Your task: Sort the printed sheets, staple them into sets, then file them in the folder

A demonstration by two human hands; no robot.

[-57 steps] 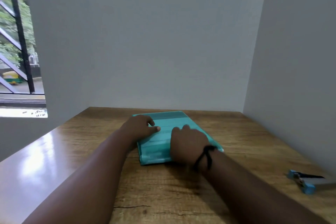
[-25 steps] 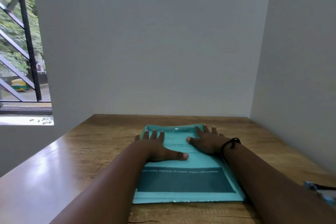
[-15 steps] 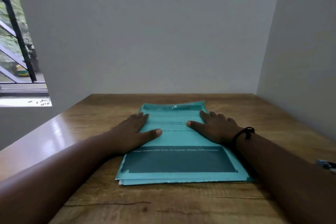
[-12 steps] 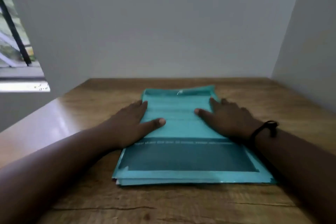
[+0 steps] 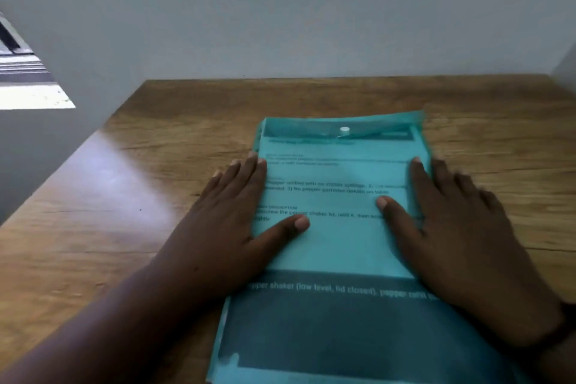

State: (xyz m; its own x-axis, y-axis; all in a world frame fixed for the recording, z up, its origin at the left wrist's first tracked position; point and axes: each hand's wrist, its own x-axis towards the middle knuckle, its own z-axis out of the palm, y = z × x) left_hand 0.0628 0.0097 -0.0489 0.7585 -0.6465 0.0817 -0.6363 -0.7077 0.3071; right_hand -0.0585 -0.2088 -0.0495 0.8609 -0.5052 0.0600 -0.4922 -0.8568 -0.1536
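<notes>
Pressing flat on the translucent teal plastic snap-button folder (image 5: 339,246), both hands lie spread palm-down, fingers straight, nothing pinched or gripped; left hand (image 5: 227,234) covers the folder's left edge with its thumb angled inward over the cover, right hand (image 5: 461,243) mirrors it on the right edge, thumb also pointing in. Folder lies lengthwise on the brown wood-grain tabletop (image 5: 124,196), near end running out of the bottom of the view, far end with the flap toward the pale grey wall (image 5: 280,9). White round snap button (image 5: 344,129) sits mid-flap at the far end; flap looks down but whether the snap is actually engaged, cannot tell. Printed white sheets (image 5: 336,190) show through the cover, text lines and a dark banner block readable under the plastic, so the paper is already inside. Staples are not visible. Judgement: task is at or near its last step, filing done, and the symmetric flat press is likely there to squeeze out air, square the stack and keep the slippery cover from sliding on the smooth wood. Palms on both long edges stop the folder rotating. A dark band on the right wrist is partly cut off by the frame's right edge. A bright window sill (image 5: 31,97) sits at far left, well apart from the work
</notes>
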